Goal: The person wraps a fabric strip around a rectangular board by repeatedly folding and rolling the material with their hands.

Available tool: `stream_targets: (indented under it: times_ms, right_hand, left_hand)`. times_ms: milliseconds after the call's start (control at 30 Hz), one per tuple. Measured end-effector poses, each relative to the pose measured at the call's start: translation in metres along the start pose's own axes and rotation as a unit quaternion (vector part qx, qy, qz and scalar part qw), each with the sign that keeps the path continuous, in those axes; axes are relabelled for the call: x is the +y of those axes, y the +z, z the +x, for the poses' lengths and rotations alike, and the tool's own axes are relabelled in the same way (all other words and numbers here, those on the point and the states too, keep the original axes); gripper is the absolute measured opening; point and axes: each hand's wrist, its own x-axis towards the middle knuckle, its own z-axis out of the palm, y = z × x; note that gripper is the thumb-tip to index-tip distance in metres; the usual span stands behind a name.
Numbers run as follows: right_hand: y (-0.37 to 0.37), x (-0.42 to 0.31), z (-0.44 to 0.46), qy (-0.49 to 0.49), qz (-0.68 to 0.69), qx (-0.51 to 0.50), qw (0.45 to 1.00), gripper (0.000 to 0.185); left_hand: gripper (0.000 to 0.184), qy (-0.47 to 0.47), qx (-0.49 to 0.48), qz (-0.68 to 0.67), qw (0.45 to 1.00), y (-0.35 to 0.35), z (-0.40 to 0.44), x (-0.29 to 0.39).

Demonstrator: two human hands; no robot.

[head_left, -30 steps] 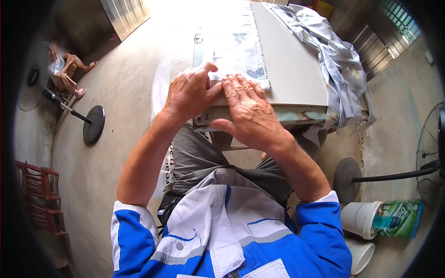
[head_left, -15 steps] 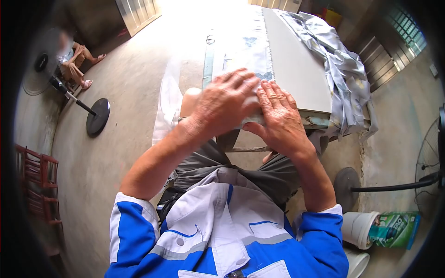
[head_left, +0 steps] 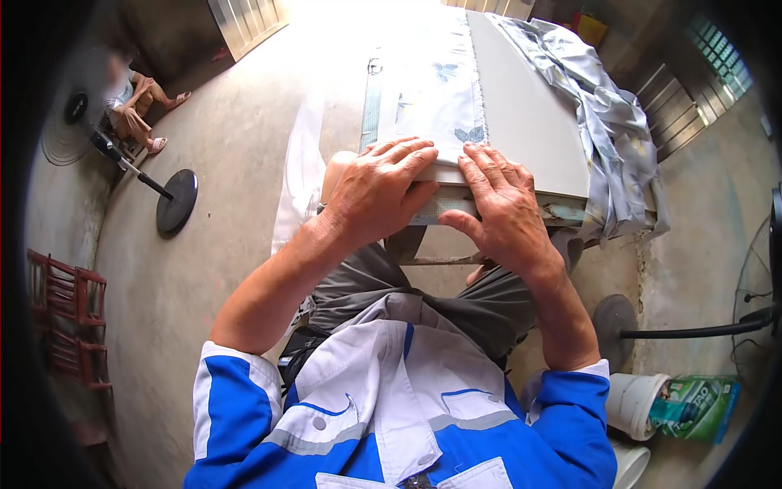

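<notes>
A pale strip of fabric [head_left: 444, 102] with grey-blue leaf prints and a frayed right edge lies lengthwise on a light-topped table [head_left: 533, 114]. My left hand [head_left: 381, 181] rests at the near end of the strip, fingers laid over it and thumb apart. On the strip's near right corner are the fingertips of my right hand [head_left: 498, 194]; its fingers are stretched out, and the thumb points left by the table's front edge. Both palms face down, so what lies beneath them is hidden. Neither hand visibly grips the cloth.
Crumpled printed cloth [head_left: 615, 138] hangs over the table's right side. White sheer material [head_left: 301, 167] trails down at the left. A standing fan [head_left: 175, 200] and a seated person [head_left: 134, 106] are at left. To the right are another fan base [head_left: 612, 326] and a white bucket [head_left: 635, 403].
My left hand, blurred and raised before, has come down and left onto the strip's near end. My right hand stays almost in place. More of the leaf print shows between them.
</notes>
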Motion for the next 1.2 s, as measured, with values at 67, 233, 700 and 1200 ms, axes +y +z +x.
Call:
stream_targets:
  times_ms: [67, 233, 700, 1200]
  right_hand:
    - [-0.003, 0.001, -0.002, 0.0, 0.026, 0.019, 0.999, 0.064]
    - [-0.01, 0.005, 0.001, -0.004, 0.073, 0.066, 0.995, 0.041]
    - [-0.008, 0.02, 0.015, 0.019, 0.114, 0.101, 0.988, 0.018]
    - [0.004, 0.024, 0.026, 0.126, 0.157, 0.131, 0.971, 0.028]
  left_hand:
    - [0.041, 0.008, 0.001, 0.01, 1.0, -0.003, 0.0, 0.002]
    - [0.039, 0.019, 0.0, 0.017, 1.0, -0.007, 0.001, 0.003]
    - [0.032, 0.039, 0.002, -0.049, 0.998, -0.017, 0.006, -0.024]
    - [0.039, -0.074, 0.008, -0.044, 0.996, -0.007, 0.018, -0.041]
